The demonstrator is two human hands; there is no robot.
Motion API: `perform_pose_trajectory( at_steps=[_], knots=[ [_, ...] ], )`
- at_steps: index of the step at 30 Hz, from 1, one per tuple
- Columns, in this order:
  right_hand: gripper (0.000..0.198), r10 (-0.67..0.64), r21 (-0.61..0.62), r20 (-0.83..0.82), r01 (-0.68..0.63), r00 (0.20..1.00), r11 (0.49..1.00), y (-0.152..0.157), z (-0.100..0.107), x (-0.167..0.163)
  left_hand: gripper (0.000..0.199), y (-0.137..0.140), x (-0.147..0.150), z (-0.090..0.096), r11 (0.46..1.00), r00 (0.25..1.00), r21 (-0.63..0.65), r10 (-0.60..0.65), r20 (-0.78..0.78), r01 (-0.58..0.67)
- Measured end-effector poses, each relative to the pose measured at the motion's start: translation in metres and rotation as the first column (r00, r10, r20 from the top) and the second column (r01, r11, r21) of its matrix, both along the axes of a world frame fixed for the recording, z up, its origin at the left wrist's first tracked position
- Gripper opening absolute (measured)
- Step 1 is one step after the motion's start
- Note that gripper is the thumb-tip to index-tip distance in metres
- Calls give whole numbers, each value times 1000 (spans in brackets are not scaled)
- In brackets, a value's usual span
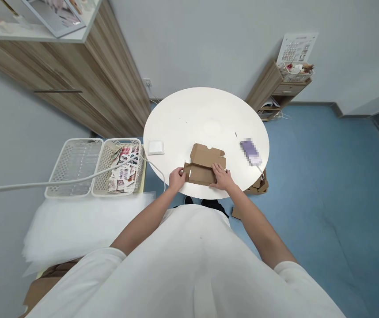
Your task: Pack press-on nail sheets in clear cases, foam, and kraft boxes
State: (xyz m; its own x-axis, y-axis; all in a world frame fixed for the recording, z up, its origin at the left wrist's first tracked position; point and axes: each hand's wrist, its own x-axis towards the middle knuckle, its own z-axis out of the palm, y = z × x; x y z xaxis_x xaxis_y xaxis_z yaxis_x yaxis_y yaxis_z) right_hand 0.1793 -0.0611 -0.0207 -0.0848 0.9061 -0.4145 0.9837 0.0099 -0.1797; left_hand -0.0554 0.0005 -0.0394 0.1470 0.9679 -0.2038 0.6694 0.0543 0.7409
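On the white round table (pixel 206 106) lies a brown cardboard box (pixel 201 174), partly folded, with its tray-like base towards me and its tabbed lid panel raised on the far side. My left hand (pixel 177 179) is closed on the box's left side flap. At the right end, my right hand (pixel 222 178) grips the side wall, some fingers over the inside and one along the outer edge; its thumb rests near the front edge. A small white packet (pixel 156 147) lies left of the box. To the right is a purple phone-like object (pixel 251 152), blurred, with a white cable.
Two white baskets stand at the left: one with clear plastic pieces (pixel 77 165), the other with printed cards (pixel 123 172). A white cable (pixel 77 180) crosses above them. White plastic wrap (pixel 86 225) lies below. Cardboard (pixel 257 186) sits beneath the table's right side.
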Motion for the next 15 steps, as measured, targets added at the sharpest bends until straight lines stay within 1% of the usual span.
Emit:
perform_pose_trajectory(
  at_steps=[4,7,9,12,15],
  knots=[
    [102,21,11,-9,-21,1000,1000,1,-1,-7,22,-7,6,8,997,997,29,-68,44,67],
    [106,8,17,-8,-8,1000,1000,1,-1,-14,34,-12,9,13,995,995,26,-101,21,100],
    [107,8,25,-16,-7,1000,1000,0,-2,-16,37,-13,9,15,992,992,-1,-129,11,129],
    [111,18,37,-41,-16,999,999,-1,-3,-18,32,-9,7,14,993,994,-43,-112,-13,112],
    [117,30,38,-67,-28,997,999,-1,-4,-19,32,-1,5,12,991,992,-109,-86,-87,76]
  ],
)
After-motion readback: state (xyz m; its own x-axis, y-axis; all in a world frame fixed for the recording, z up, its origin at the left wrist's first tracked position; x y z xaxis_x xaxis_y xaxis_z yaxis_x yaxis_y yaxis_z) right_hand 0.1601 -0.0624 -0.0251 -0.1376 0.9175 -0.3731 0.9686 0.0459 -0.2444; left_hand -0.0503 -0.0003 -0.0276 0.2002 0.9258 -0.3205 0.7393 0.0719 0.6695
